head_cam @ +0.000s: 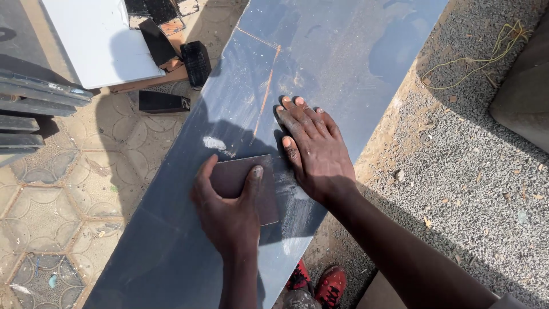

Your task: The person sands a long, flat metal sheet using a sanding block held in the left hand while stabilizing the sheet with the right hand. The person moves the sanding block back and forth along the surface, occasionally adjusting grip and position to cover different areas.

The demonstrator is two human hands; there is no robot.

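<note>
Head view: left hand fingers pinch the sanding sheet; right hand fingers spread flat beside it on the board.

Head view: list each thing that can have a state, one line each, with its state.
Grey panel: lying flat, dusty, with a rust-coloured scratch and pale scuffed patches.
Sanding sheet: pressed flat on the panel under the left hand.
Left hand: grip closed over the sheet, thumb and fingers curled on its edges.
Right hand: open, palm down, fingers spread on the panel.
White board: lying flat on the paving.
</note>
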